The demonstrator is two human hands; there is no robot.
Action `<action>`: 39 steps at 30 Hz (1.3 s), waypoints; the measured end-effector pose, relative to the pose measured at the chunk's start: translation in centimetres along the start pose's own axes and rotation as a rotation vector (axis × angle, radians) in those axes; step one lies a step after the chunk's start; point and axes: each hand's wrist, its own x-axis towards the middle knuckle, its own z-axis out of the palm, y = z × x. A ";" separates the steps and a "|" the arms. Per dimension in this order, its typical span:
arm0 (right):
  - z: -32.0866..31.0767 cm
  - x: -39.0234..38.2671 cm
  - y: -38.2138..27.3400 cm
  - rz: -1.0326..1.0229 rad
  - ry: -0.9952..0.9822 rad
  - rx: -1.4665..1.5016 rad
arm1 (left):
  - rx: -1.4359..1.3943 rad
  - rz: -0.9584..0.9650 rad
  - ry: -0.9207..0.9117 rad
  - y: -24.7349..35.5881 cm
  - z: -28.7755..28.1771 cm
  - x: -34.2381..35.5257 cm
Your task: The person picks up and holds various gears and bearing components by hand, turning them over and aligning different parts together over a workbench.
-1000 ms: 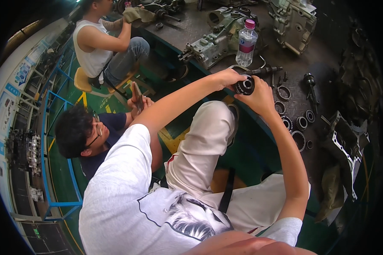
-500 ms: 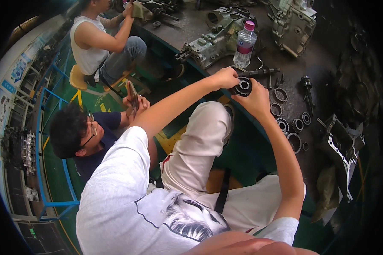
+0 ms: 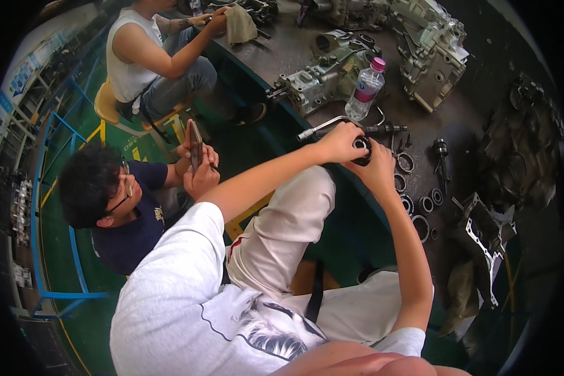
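Observation:
Both hands hold a dark round gear part with a hole through its middle, raised by the near edge of the workbench. My left hand grips it from the left, its fingers curled over the top. Closed around the right side and underside is my right hand. Much of the part is hidden by my fingers. Just beyond my hands lie a dark metal shaft and a bent chrome bar. To the right, several metal rings and bearings rest on the bench.
A water bottle with a pink cap stands before a gearbox housing. A larger casing is behind. At right are a geared shaft and a metal frame. One person holds a phone; another holds a cloth.
The gear part has turned in my hands, and my left fingers now cover more of it. The view has shifted slightly. The far person's cloth has moved right.

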 end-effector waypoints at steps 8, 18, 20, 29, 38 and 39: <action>-9.3 -6.8 4.2 0.137 0.097 0.037 | -0.077 -0.022 0.299 0.7 3.2 -2.5; -12.3 -15.9 7.5 0.260 -0.072 -0.021 | -0.209 0.262 0.394 8.9 6.6 -1.4; -11.8 -15.9 8.7 0.225 -0.030 -0.055 | -0.265 0.302 0.337 10.8 8.8 -0.7; -12.5 -17.2 11.5 0.302 0.225 -0.122 | -0.282 0.343 0.202 10.0 11.0 -0.5; -12.0 -16.5 8.7 0.312 -0.016 -0.138 | -0.066 0.348 -0.008 12.6 14.0 3.6; -11.9 -16.7 9.1 0.299 -0.021 -0.125 | 0.061 0.338 -0.055 13.1 14.2 4.2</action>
